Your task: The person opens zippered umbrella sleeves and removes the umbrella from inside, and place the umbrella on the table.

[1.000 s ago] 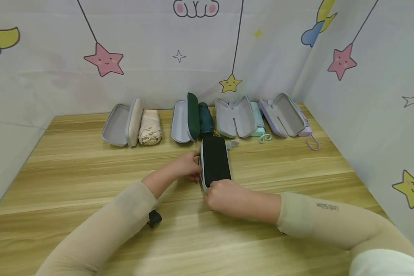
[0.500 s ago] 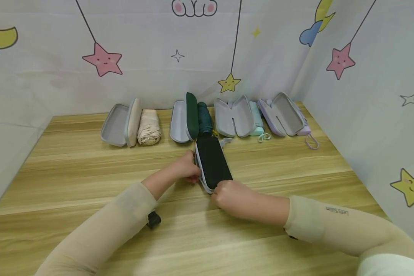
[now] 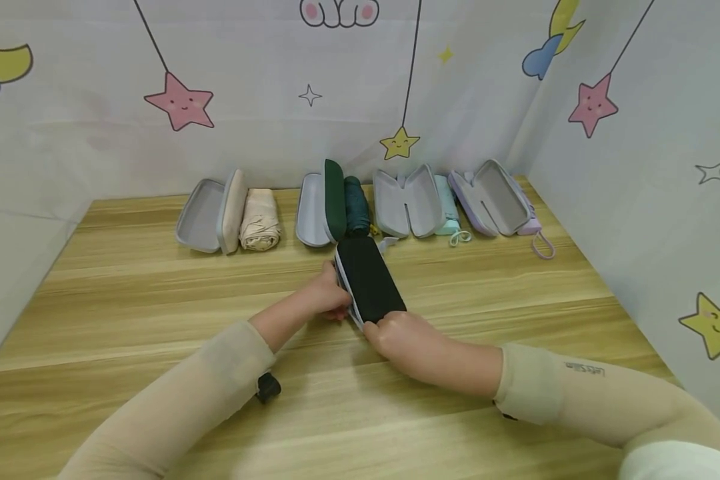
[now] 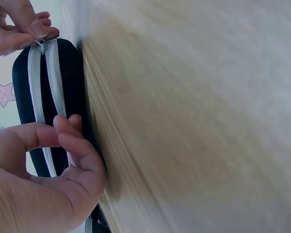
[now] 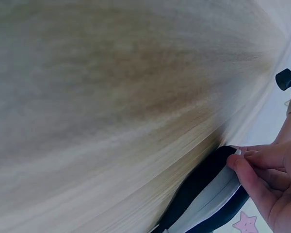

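Observation:
A black zip case (image 3: 371, 280) lies slanted on the table, its grey zipper running along the side that faces left. My left hand (image 3: 327, 293) holds that left side, its curled fingers and thumb on the zipper edges. In the left wrist view the two pale zipper tapes (image 4: 37, 87) stand apart between the hands. At the case's near end, my right hand (image 3: 399, 337) pinches the small metal zipper pull (image 4: 42, 47) between thumb and forefinger. A grey strap (image 3: 387, 244) sticks out at the far right of the case.
Behind stands a row of opened cases: beige (image 3: 233, 212), dark green (image 3: 335, 203), grey-lined (image 3: 409, 203) and lilac (image 3: 493, 200). Folded umbrellas in beige (image 3: 261, 220), teal (image 3: 357, 207), mint (image 3: 447, 207) and lilac (image 3: 529, 227) lie beside them. A patterned curtain (image 3: 264, 147) hangs behind the wooden table (image 3: 156, 300).
The black case has turned, its far end swinging left. My right hand has shifted slightly right with the near end, while the left hand has stayed nearly in place.

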`<state>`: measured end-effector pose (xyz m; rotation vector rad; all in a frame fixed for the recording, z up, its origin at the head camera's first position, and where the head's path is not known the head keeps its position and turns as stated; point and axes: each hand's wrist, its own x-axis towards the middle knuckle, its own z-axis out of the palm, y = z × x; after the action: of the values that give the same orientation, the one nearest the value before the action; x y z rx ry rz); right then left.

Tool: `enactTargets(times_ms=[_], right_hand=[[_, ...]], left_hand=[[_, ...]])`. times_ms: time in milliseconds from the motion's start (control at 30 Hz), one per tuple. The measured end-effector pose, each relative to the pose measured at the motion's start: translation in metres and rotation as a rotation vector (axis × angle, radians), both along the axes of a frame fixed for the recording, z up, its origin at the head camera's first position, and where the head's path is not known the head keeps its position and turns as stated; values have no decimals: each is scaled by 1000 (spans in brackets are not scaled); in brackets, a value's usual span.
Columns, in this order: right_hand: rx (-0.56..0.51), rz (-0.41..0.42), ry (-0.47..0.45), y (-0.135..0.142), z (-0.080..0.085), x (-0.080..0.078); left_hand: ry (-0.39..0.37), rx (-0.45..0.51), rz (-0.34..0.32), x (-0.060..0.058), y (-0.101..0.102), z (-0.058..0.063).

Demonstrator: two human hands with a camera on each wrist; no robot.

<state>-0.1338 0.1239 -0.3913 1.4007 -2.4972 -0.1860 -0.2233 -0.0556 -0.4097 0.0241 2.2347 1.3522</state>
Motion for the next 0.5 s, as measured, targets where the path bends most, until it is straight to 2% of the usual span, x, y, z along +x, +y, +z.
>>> enactTargets(times_ms=[200, 500], right_hand=[[-6, -5, -26, 10, 1, 2], [-44, -51, -90, 26, 0, 0]], left_hand=[[5, -38, -43, -2, -6, 0], [22, -136, -169, -5, -22, 4]])
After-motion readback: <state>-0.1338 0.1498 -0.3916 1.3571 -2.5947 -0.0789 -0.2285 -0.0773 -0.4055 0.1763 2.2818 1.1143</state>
